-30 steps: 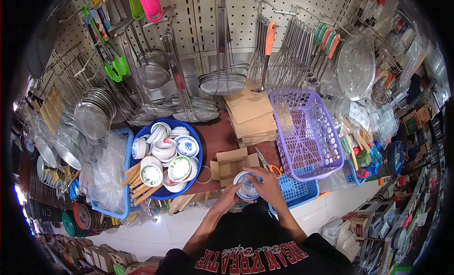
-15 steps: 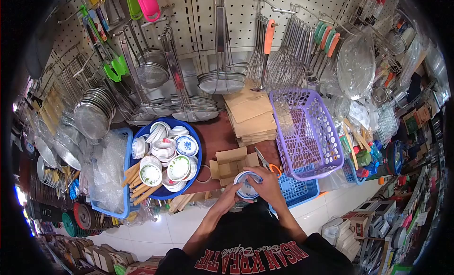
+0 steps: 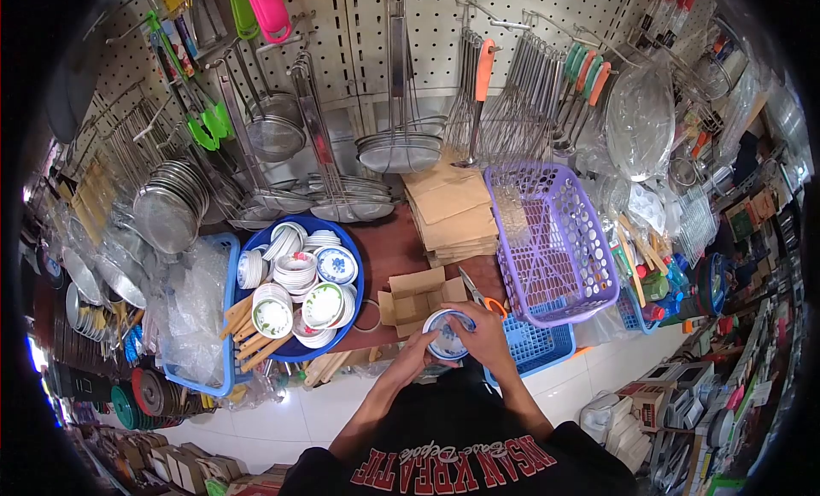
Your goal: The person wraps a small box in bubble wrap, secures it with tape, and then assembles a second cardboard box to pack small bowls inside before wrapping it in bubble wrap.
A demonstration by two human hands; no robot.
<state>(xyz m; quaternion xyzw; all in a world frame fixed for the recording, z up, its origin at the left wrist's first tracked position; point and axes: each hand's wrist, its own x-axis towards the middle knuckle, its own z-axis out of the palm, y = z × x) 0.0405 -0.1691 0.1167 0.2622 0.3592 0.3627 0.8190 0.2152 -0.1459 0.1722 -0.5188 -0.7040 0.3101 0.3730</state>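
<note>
Close to my body, a small white bowl with a blue pattern (image 3: 446,344) is held between both hands, its inside turned up towards me. My left hand (image 3: 414,353) grips its left side. My right hand (image 3: 483,332) wraps the right side, the thumb reaching over the rim into the bowl. Just beyond the hands sits an open cardboard box (image 3: 418,300). Scissors with orange handles (image 3: 494,306) lie right of the box. To the left, a round blue tub (image 3: 357,278) holds stacks of small patterned bowls (image 3: 324,304) and several wooden handles (image 3: 256,342).
A stack of flat brown cardboard (image 3: 448,210) lies behind the box. At the right stand a purple basket (image 3: 615,278) and a lower blue basket (image 3: 547,353). A blue crate (image 3: 229,325) with clear plastic stands at the left. Strainers (image 3: 400,153) and whisks (image 3: 521,112) hang above.
Almost nothing differs. The view has shifted very slightly; both hands keep the bowl in the same place.
</note>
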